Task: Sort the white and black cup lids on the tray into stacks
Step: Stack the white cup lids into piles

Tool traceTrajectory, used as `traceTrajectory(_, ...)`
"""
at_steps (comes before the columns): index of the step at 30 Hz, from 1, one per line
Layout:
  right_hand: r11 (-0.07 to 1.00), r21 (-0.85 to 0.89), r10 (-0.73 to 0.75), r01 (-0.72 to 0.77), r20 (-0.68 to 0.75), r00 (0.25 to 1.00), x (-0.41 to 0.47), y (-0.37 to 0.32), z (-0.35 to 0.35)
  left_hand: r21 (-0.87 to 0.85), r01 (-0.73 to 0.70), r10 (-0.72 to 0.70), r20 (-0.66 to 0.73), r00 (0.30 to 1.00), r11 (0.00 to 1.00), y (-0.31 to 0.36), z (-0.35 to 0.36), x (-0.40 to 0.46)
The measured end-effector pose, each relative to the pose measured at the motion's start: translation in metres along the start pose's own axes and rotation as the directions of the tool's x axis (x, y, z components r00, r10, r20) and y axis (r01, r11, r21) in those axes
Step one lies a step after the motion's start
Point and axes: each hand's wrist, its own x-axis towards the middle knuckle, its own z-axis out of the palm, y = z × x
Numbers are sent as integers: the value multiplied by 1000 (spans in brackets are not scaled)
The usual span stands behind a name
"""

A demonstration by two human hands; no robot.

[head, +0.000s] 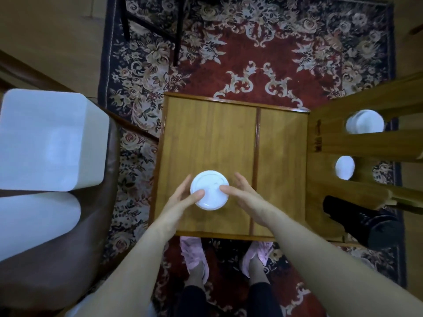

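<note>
1. White lids — a stack, or perhaps a single lid (depth not readable from above), standing near the front of the wooden tabletop, left of its centre seam.
2. Left hand — thumb on the top face, fingers along the left rim; grip closed lightly around the stack.
3. Right hand — thumb on top, fingers cupping the right rim; same grip, mirrored.
4. Step in hand, as judged: squaring up the white stack. Best done with even pressure from both sides, rims aligned, thumbs steadying the top so nothing tilts or slides.
5. Black lids: none visible on the tabletop; a dark shape at lower right is too dim to identify.
6. Surroundings: wooden chair frame at right, with two white round items showing through its gaps; white boxes on a brown seat at left; patterned rug beneath.
7. Obstructions: the chair frame stands close against the tabletop's right edge — reaching that way needs care.
</note>
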Motion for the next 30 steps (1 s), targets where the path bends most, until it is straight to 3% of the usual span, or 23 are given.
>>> traceTrajectory(4,998,62,22,-29,103,994,20,15,-6,-168,-2,11,52,999,986,-11,-9,15)
traceTrajectory(7,996,86,24,-38,156,988,26,28,-4,-151,-19,31,78,996,988,-18,-7,21)
traceTrajectory(22,942,290,-203,172,78,976,-14,25,12,-164,-94,95,-3,995,982,4,19,-7)
traceTrajectory(30,888,346,-340,302,51,939,-97,-3,-24,-100,-178,182,34,983,979,48,88,-59)
